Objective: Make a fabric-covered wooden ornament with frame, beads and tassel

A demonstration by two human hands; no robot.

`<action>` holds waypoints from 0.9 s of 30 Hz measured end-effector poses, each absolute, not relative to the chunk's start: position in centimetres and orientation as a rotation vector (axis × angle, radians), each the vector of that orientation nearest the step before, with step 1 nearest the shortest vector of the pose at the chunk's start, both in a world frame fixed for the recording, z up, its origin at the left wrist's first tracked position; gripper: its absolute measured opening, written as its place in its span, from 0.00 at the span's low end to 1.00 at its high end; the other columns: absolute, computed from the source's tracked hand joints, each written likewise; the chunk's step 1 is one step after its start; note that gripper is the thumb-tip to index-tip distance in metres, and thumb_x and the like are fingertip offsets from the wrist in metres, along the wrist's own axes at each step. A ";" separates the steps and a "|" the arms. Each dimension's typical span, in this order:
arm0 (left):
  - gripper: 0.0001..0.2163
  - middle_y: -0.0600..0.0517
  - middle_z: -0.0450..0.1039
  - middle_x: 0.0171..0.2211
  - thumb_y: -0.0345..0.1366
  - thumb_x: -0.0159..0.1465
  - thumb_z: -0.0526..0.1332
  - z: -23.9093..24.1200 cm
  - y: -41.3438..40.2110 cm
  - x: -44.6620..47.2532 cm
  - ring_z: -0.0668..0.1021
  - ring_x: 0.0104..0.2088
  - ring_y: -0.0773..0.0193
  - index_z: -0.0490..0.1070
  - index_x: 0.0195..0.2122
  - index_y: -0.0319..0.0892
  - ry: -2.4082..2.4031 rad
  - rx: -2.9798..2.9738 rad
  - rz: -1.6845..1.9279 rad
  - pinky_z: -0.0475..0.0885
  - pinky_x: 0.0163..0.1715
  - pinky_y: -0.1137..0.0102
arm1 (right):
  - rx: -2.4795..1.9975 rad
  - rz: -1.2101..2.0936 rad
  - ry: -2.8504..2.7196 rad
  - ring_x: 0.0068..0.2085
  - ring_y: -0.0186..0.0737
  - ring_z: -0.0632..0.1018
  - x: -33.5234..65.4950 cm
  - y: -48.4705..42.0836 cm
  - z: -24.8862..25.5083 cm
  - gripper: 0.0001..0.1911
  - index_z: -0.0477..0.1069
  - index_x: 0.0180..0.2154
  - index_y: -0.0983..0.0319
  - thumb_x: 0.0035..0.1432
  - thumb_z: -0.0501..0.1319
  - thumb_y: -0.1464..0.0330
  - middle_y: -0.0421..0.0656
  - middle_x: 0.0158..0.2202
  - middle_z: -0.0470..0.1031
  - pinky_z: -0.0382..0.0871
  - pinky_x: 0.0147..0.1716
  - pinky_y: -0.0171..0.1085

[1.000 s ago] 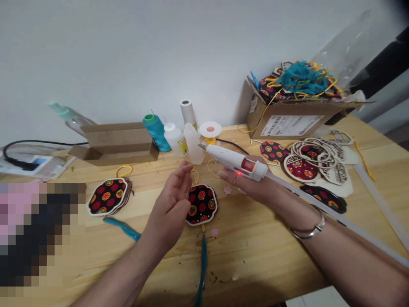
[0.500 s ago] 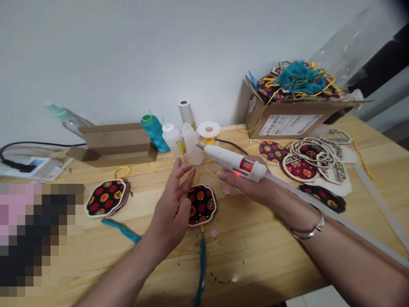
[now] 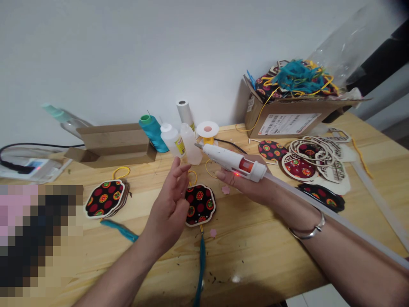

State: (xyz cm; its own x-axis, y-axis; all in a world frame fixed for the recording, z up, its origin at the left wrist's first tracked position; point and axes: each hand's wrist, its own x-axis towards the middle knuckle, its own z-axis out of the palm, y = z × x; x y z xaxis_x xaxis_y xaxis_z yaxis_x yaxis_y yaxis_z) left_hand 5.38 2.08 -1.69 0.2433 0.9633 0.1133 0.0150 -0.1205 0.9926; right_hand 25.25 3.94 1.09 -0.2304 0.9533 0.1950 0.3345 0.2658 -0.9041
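My right hand (image 3: 252,185) is wrapped round a white hot glue gun (image 3: 222,157), its nozzle pointing left and a small red light glowing on its side. A long translucent glue stick (image 3: 306,200) runs out of its back, over my forearm. My left hand (image 3: 168,209) holds nothing, its fingers raised and partly bent. It covers the left edge of a black flower-patterned ornament (image 3: 201,205) with a pale wooden rim, a yellow loop and a teal tassel (image 3: 200,264). Two pink flower pieces lie beside it, one above (image 3: 226,189) and one below (image 3: 213,233).
At left lies a stack of similar ornaments (image 3: 105,198). Behind stand an open cardboard box (image 3: 115,147), a teal thread cone (image 3: 154,134), white bottles (image 3: 172,138) and a spool (image 3: 207,130). A filled carton (image 3: 287,121) and several wooden frames (image 3: 319,160) occupy the right.
My left hand has shifted slightly left, its fingers drawn closer together, and more of the ornament shows. The right hand keeps its grip on the glue gun, almost still.
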 end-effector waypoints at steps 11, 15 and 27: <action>0.31 0.56 0.35 0.69 0.17 0.55 0.49 -1.5 1.8 5.6 0.60 0.62 0.54 0.57 0.56 0.55 1.011 1.622 1.100 0.47 0.63 0.50 | -1.242 0.894 -1.751 0.24 0.34 0.68 25.3 3.7 1.1 0.16 0.66 0.21 0.61 0.55 0.62 0.58 0.38 0.19 0.67 0.61 0.23 0.35; 0.30 0.54 0.34 0.69 0.18 0.56 0.50 -1.7 2.0 5.8 0.64 0.61 0.55 0.58 0.56 0.54 1.028 1.653 1.114 0.47 0.63 0.52 | -1.244 0.928 -1.732 0.24 0.34 0.68 25.3 3.7 1.0 0.16 0.66 0.22 0.60 0.55 0.62 0.58 0.38 0.19 0.68 0.62 0.23 0.35; 0.03 0.62 0.44 0.67 0.33 0.56 0.64 -1.1 2.5 2.8 0.48 0.66 0.46 0.75 0.31 0.48 1.561 2.024 1.018 0.43 0.64 0.50 | -1.209 0.903 -1.732 0.24 0.32 0.67 25.2 3.7 1.2 0.17 0.64 0.21 0.61 0.55 0.62 0.59 0.38 0.19 0.67 0.60 0.23 0.34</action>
